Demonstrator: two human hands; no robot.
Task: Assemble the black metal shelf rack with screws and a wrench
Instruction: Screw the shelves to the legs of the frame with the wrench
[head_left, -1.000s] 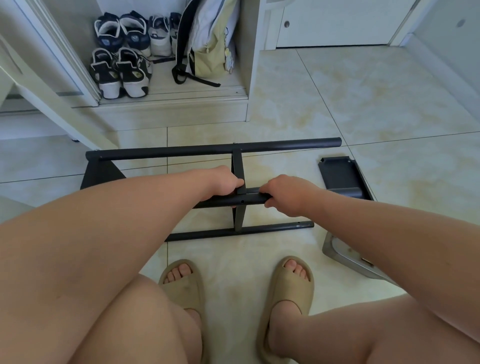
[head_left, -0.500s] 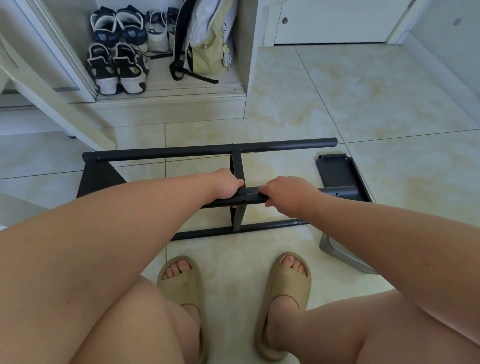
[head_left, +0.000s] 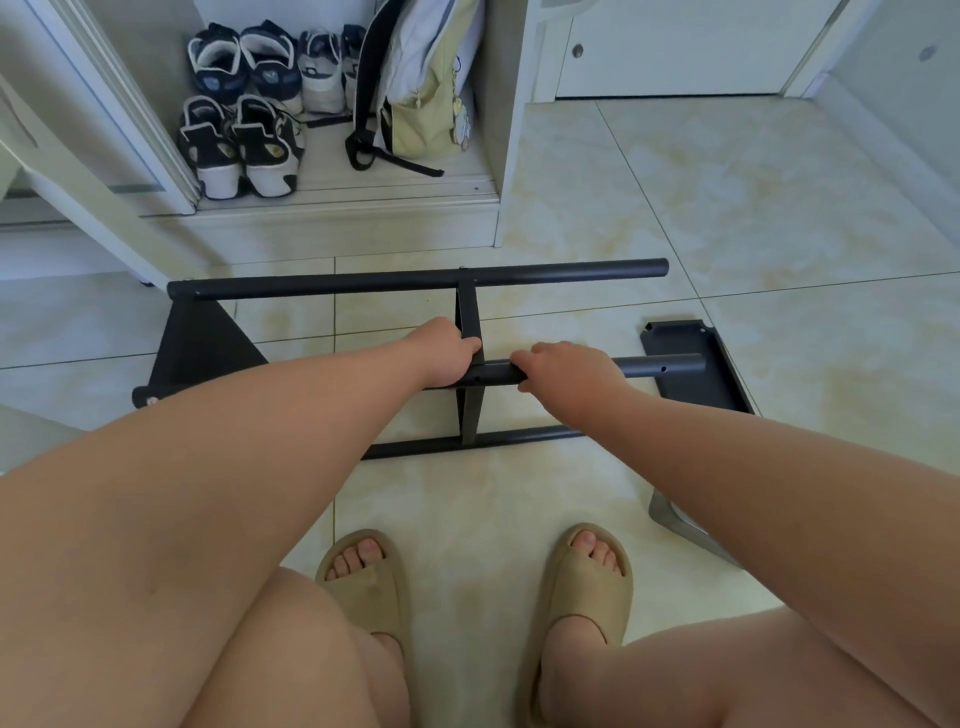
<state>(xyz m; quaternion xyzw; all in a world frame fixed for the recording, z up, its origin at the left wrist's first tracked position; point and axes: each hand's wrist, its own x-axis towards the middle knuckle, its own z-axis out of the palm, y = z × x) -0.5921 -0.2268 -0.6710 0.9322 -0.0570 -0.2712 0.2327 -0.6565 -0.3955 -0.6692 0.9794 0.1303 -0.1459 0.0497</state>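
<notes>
Flat on the tiled floor (head_left: 727, 208), mid-view: a black rack frame (head_left: 519, 273), with a long tube along its 12 o'clock edge, a thinner bar (head_left: 426, 444) along its 6 o'clock edge and a flat strip (head_left: 469, 312) joining the two. At the 9 o'clock end, a black triangular plate (head_left: 202, 343).

Across the strip, between tube and bar: a middle tube (head_left: 660, 366), gripped on both sides of the crossing. At 9 o'clock of the strip, the left hand (head_left: 447, 358), fingers curled tight together round the tube and touching the strip. At 3 o'clock of the strip, the right hand (head_left: 566, 369), fingers wrapped over the top of the tube, thumb underneath. Cannot tell whether resting on the strip or lifted clear of it.

Under the tube's free 3 o'clock end, a black tray-like panel (head_left: 696, 400) on the floor. At 5 o'clock, partly behind the right forearm, a grey metal piece (head_left: 680, 525).

At 6 o'clock, two feet in tan slippers (head_left: 363, 577). At 11 o'clock, in an open cupboard, pairs of shoes (head_left: 239, 145) beside a pale backpack (head_left: 421, 88).
</notes>
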